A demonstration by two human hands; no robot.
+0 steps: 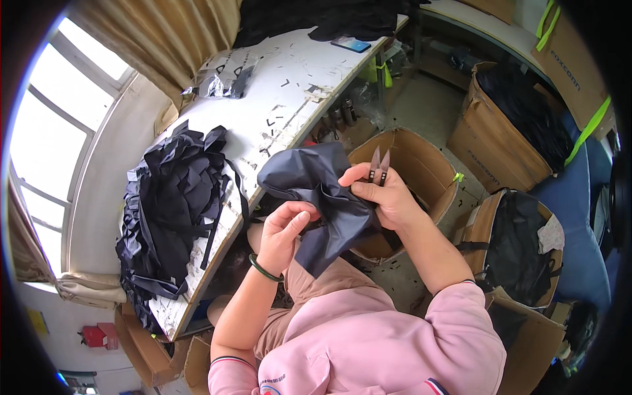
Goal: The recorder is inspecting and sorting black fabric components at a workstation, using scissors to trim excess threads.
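Note:
A dark, shiny piece of black fabric (329,220) hangs over my lap, bunched and folded between my hands. My left hand (283,230) is closed, thumb and finger pinching the fabric's left side. My right hand (388,197) pinches the upper right edge of the same fabric between thumb and forefinger. Tucked in that hand are small thread snips (380,166), their two pointed blades standing up past the fingers and spread apart. What the fingertips grip exactly is partly hidden by the folds.
To my left, a white worktable (263,92) bears a heap of black fabric pieces (174,197), a clear plastic bag (227,76) and a phone (351,44). An open cardboard box (421,164) stands beyond my right hand. More boxes of black fabric (523,243) stand at the right.

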